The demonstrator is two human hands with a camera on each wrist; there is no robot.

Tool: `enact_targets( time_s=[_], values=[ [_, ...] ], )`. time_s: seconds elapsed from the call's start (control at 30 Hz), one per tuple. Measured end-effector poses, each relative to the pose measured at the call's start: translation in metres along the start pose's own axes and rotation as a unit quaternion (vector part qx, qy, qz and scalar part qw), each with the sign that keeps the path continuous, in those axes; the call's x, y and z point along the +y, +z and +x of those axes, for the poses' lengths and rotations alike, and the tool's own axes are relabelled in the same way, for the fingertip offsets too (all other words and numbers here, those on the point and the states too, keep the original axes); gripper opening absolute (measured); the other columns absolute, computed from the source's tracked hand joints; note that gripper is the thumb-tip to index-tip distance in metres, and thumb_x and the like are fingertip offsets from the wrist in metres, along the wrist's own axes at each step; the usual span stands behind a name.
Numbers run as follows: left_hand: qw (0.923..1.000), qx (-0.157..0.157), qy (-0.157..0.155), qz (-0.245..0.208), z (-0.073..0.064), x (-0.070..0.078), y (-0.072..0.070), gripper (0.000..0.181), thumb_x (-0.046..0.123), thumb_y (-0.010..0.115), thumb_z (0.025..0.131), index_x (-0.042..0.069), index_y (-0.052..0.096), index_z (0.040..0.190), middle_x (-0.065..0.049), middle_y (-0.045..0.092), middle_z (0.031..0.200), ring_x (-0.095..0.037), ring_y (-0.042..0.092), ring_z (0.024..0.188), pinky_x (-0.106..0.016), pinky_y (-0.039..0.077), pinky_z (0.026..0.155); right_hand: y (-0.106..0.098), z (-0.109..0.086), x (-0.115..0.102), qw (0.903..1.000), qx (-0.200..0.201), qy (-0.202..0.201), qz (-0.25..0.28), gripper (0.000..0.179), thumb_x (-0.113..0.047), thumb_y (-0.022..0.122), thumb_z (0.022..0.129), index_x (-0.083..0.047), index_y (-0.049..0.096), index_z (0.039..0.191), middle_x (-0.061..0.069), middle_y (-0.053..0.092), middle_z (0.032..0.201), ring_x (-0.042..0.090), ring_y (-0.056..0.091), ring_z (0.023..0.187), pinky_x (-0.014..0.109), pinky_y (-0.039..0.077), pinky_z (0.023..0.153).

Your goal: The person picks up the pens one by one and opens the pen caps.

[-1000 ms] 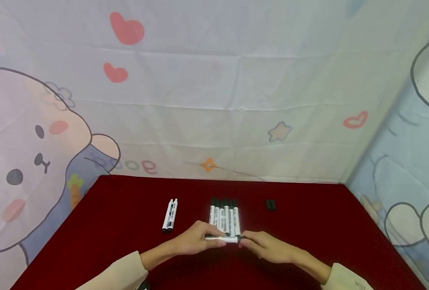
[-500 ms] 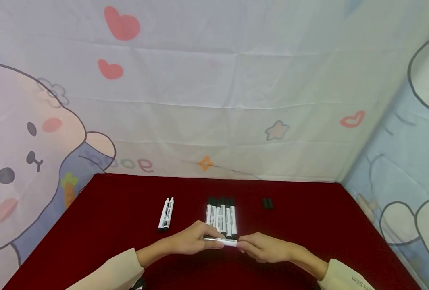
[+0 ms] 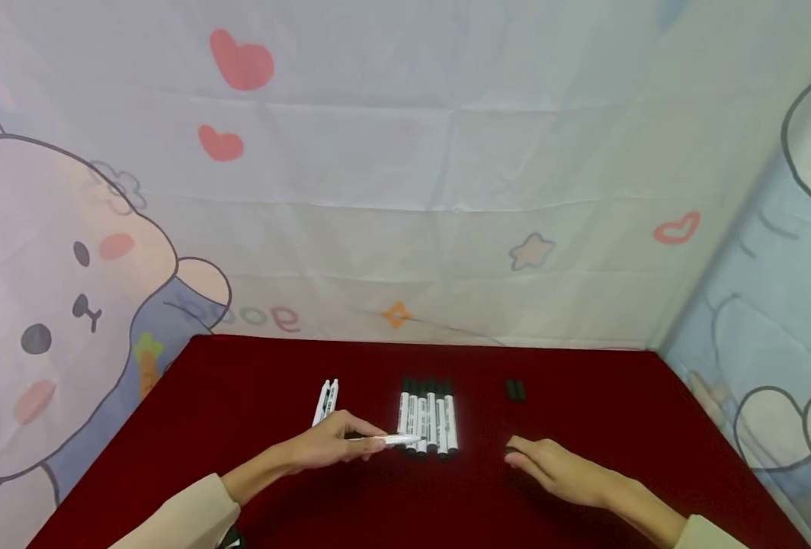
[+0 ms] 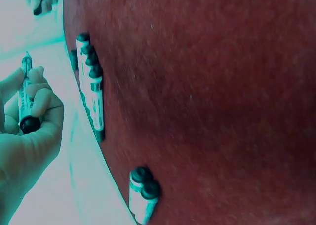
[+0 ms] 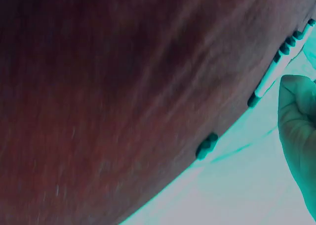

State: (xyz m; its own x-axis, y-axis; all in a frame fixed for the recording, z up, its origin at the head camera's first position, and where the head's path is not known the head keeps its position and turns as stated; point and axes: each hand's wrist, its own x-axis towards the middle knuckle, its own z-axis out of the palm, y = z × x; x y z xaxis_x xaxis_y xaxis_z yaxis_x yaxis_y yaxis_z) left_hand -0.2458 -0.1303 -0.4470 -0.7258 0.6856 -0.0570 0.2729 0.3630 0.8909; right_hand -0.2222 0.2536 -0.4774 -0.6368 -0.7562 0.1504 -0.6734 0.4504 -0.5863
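Hands (image 3: 330,441) (image 3: 556,469) hold marker (image 3: 402,440) and cap (image 3: 510,450) (red cloth (image 3: 456,488) between).

Draped-off space, room type unclear, cartoon-printed cloth (image 3: 515,152) (hearts (image 3: 243,62), a star (image 3: 532,252)) for walls, red-covered table (image 3: 261,389)

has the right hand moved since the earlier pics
Yes. In the head view, the right hand has moved to the right, away from the row of markers.
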Motion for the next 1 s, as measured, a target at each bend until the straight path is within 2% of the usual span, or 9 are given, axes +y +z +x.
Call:
enact_targets(
  time_s=[0.07,0.17,0.27,0.4,0.5,0.6,0.8,1.0],
  values=[
    [0.9989,0.002,0.024,0.041,-0.001,-0.003,0.000,0.032,0.022,0.063,0.102,0.000,0.072,0.123,-0.011,0.072,0.096,-0.002,0.053,0.072,-0.019,0.045,0.065,0.002,-0.002,0.004,0.9995,-0.017,0.017,0.022,0.021,-0.018,0.037,0.113,-0.012,0.055,0.104,-0.010,0.061,0.091,-0.003,0.056,0.085,0.022,0.054,0.077],
    [0.9958,0.003,0.056,0.073,0.002,-0.005,0.006,0.032,0.025,0.066,0.101,0.004,0.073,0.124,-0.013,0.074,0.112,-0.001,0.056,0.084,-0.019,0.048,0.074,0.007,0.004,0.004,0.9985,-0.032,0.030,0.032,0.025,-0.026,0.033,0.114,-0.016,0.056,0.110,-0.004,0.068,0.105,0.001,0.061,0.097,0.025,0.055,0.085],
    [0.9962,0.003,0.054,0.069,0.004,-0.006,0.010,0.029,0.019,0.064,0.102,0.002,0.071,0.124,-0.017,0.073,0.106,-0.002,0.056,0.081,-0.017,0.046,0.069,0.008,0.009,0.001,0.9985,-0.032,0.042,0.019,0.028,-0.028,0.032,0.114,-0.016,0.057,0.115,-0.005,0.067,0.108,0.001,0.060,0.099,0.026,0.055,0.086],
    [0.9974,0.007,0.052,0.049,0.005,-0.003,0.013,0.027,0.011,0.061,0.101,-0.003,0.069,0.123,-0.023,0.073,0.098,-0.007,0.064,0.080,-0.016,0.047,0.064,0.006,0.011,-0.005,0.9987,-0.024,0.042,-0.012,0.029,-0.026,0.034,0.113,-0.013,0.059,0.119,-0.008,0.066,0.107,0.000,0.058,0.099,0.026,0.054,0.086],
    [0.9976,0.020,0.054,0.039,0.007,-0.002,0.015,0.027,0.012,0.064,0.100,-0.004,0.069,0.121,-0.024,0.073,0.096,-0.015,0.068,0.079,-0.016,0.047,0.060,0.002,0.014,-0.008,0.9988,-0.021,0.033,-0.031,0.029,-0.028,0.038,0.113,-0.013,0.062,0.120,-0.009,0.065,0.106,-0.001,0.058,0.096,0.025,0.054,0.085],
    [0.9976,0.036,0.047,0.037,0.009,-0.001,0.017,0.026,0.015,0.067,0.098,-0.002,0.070,0.118,-0.024,0.073,0.092,-0.019,0.068,0.076,-0.017,0.047,0.057,0.000,0.015,-0.010,0.9986,-0.019,0.025,-0.042,0.031,-0.031,0.041,0.112,-0.013,0.064,0.121,-0.008,0.067,0.109,-0.001,0.059,0.100,0.026,0.055,0.088],
    [0.9940,0.072,0.050,0.065,0.009,-0.002,0.018,0.024,0.017,0.071,0.096,0.002,0.073,0.115,-0.014,0.073,0.094,-0.006,0.063,0.077,-0.020,0.052,0.061,0.001,0.012,-0.010,0.9988,-0.018,0.026,-0.036,0.030,-0.034,0.044,0.111,-0.017,0.066,0.120,-0.010,0.066,0.111,-0.002,0.059,0.102,0.026,0.055,0.090],
    [0.9911,0.094,0.049,0.080,0.009,-0.004,0.016,0.026,0.017,0.071,0.095,0.001,0.073,0.116,-0.011,0.072,0.094,-0.005,0.062,0.078,-0.019,0.052,0.064,0.002,0.009,-0.008,0.9983,-0.008,0.020,-0.054,0.030,-0.037,0.046,0.109,-0.020,0.069,0.120,-0.015,0.060,0.107,-0.004,0.056,0.097,0.024,0.055,0.086]
  ],
)
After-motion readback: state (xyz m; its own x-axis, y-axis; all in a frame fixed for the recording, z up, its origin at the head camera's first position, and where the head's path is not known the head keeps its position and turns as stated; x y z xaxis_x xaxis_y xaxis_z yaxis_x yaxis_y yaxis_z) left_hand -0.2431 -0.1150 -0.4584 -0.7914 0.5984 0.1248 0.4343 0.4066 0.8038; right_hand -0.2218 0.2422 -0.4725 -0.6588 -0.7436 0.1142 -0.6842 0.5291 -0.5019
